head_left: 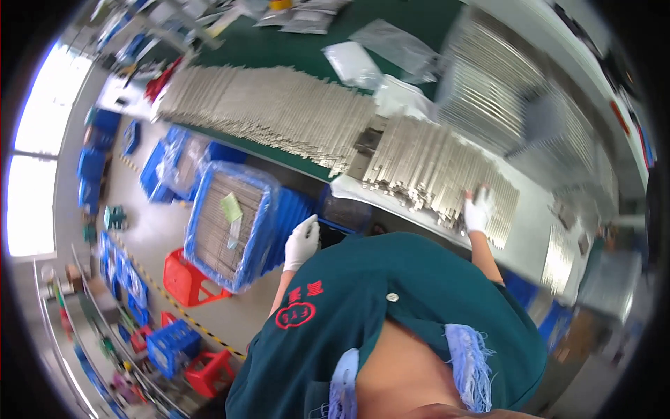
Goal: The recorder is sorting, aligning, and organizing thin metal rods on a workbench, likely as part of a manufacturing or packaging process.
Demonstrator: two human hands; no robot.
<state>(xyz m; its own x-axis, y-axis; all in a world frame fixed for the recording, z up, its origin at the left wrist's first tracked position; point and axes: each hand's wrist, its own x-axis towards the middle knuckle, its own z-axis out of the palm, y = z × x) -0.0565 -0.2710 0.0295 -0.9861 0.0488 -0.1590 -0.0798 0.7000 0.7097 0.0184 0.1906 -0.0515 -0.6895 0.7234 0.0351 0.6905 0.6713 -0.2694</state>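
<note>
A worker in a dark green shirt (pixel 419 272) stands at a long desk (pixel 408 21), right arm reaching forward and out to the side over packed metal strips (pixel 419 160). The right hand (pixel 479 207), in a white glove with fingertips bare, lies palm down on the strips near the right end of the row, slightly blurred; its grip is spread, fingers parted and pointing away from the body, closed around nothing that can be seen. The bare forearm runs back from the glove's cuff toward the dark sleeve.

The left hand (pixel 302 242), also white-gloved, hangs off the desk's near edge at the worker's left side, its grip loose and empty, fingers pointing up and away from the torso, the forearm partly hidden by the shirt.

The strips stand side by side on a white sheet (pixel 530 199); to their left, past a narrow gap, a longer row of strips (pixel 258 98) fills the desk. Tall stacks of metal pieces (pixel 481 87) rise beyond the right hand. Beside the left hand sits a plastic-wrapped blue crate (pixel 241 171) bearing a yellow-green note (pixel 231 207), with a red stool (pixel 183 279) nearby.
</note>
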